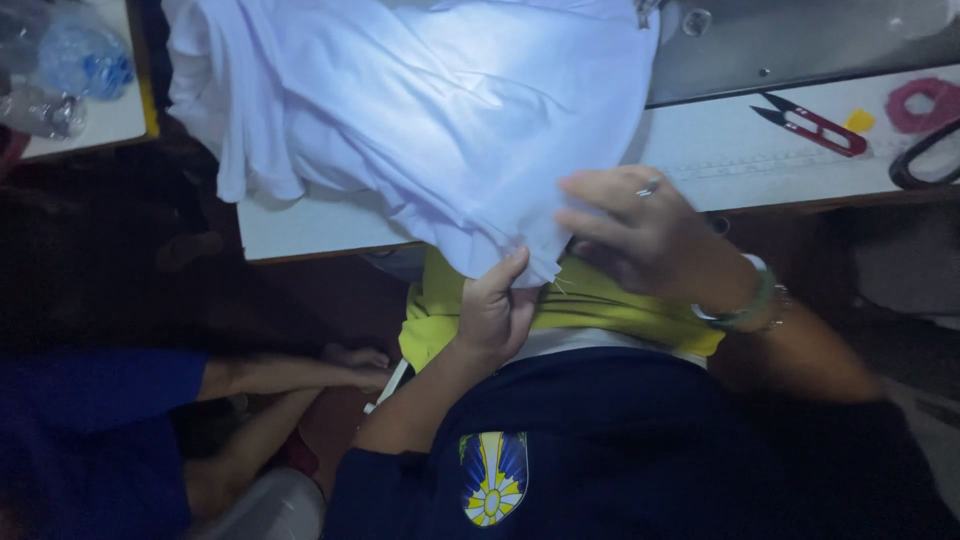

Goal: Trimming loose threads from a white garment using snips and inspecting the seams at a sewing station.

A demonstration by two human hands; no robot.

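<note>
- While the soft white knit fabric [440,110] is draping over the near edge of the pale flat worktable [300,235], both hands are working its lower hem, so the bulk is staying supported on top.
- Left hand [495,310] is coming up from below, thumb and fingers closing on the hem corner; pinching it, mostly closed.
- Right hand [640,235] is lying over the fabric edge, fingers half curled and spread, pressing rather than gripping; can't tell if anything is pinched underneath. Ring and a green bracelet are showing on it.
- Crumpled yellow-green cloth [590,305] is sitting in the lap just under the hem, touching it.
- Red-handled metal thread snips [815,127] are lying on the table to the right, well apart from the hands; a pink coiled piece [925,105] is beyond them.
- Clear plastic bottles [70,65] are resting on a separate surface, far left.
- Another person's arm in a blue sleeve [90,400] is reaching in low left, apart from the fabric.
</note>
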